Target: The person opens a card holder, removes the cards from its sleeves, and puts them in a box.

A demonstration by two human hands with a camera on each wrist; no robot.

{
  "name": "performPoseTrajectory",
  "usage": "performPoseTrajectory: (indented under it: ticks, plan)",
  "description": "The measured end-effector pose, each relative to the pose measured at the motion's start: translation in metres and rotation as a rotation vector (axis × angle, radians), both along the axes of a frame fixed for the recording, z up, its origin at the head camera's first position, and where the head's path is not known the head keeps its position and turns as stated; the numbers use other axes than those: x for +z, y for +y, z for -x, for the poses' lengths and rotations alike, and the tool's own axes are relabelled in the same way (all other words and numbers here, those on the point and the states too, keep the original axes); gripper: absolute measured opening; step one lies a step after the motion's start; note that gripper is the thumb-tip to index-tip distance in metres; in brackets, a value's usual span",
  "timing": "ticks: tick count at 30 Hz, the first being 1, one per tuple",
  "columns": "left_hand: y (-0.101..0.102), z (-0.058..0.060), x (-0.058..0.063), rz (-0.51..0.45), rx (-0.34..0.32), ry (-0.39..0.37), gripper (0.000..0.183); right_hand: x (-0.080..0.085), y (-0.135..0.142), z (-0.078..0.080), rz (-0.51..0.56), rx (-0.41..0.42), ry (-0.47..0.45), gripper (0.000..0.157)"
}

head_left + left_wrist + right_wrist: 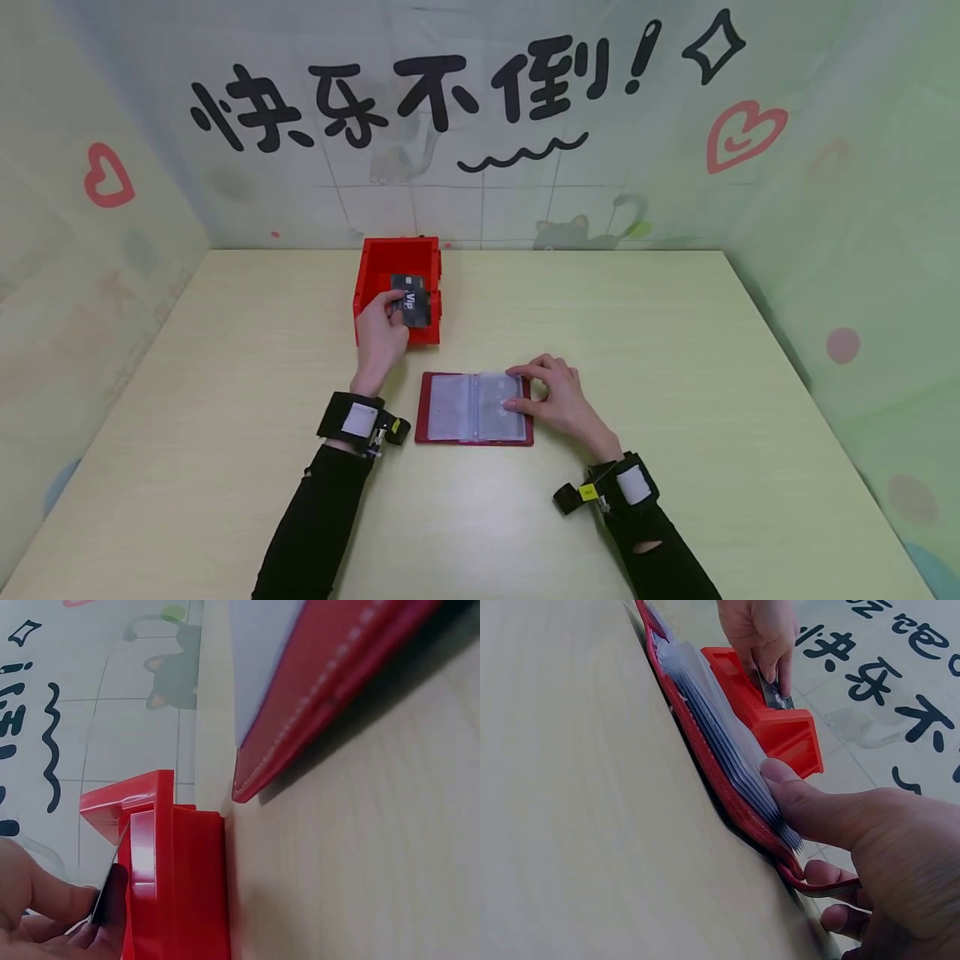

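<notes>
My left hand pinches a dark card marked "Vip" between thumb and fingers, at the red bin. In the left wrist view the card appears edge-on beside the bin's rim. A red card holder lies spread on the table in front of the bin, showing clear plastic sleeves. At its right side my right hand grips the holder's edge. In the right wrist view the thumb presses on the stack of sleeves, while other fingers lie by the red cover's edge.
The pale wooden table spreads around the bin and card holder. A printed backdrop with dark lettering rises behind the table, and cloth walls stand at both sides. Each wrist wears a black strap with a small camera.
</notes>
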State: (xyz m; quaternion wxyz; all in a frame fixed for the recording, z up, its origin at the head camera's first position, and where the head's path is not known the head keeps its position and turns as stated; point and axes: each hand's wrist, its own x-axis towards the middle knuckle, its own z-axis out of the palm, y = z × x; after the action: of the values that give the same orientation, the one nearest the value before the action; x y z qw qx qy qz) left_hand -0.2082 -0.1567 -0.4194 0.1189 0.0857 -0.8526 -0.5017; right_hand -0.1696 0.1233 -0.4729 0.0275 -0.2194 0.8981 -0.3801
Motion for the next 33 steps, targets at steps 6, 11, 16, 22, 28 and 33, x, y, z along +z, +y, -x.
performPoseTrajectory:
  ticks: [6, 11, 16, 22, 28, 33]
  plan:
    - [0.006, 0.007, -0.003, 0.059, -0.006, -0.008, 0.037, -0.001, 0.000, -0.001, -0.002, 0.002, 0.006, 0.046]
    - [0.008, 0.011, -0.007, 0.153, -0.036, -0.058, 0.037, 0.000, 0.000, -0.002, -0.002, 0.005, 0.008, 0.046]
    - [0.009, 0.015, -0.010, 0.281, -0.050, -0.079, 0.036, 0.000, 0.000, -0.001, -0.001, 0.005, 0.013, 0.046]
    - [0.011, 0.015, -0.012, 0.361, -0.071, -0.126, 0.031, 0.000, 0.000, -0.001, -0.005, 0.007, 0.015, 0.046]
    - [0.012, 0.013, -0.013, 0.456, -0.106, -0.171, 0.022, -0.001, 0.000, -0.001, -0.008, 0.001, 0.015, 0.046]
    - [0.013, 0.012, -0.012, 0.464, -0.125, -0.214, 0.026, -0.001, 0.001, -0.001, -0.004, 0.000, 0.013, 0.046]
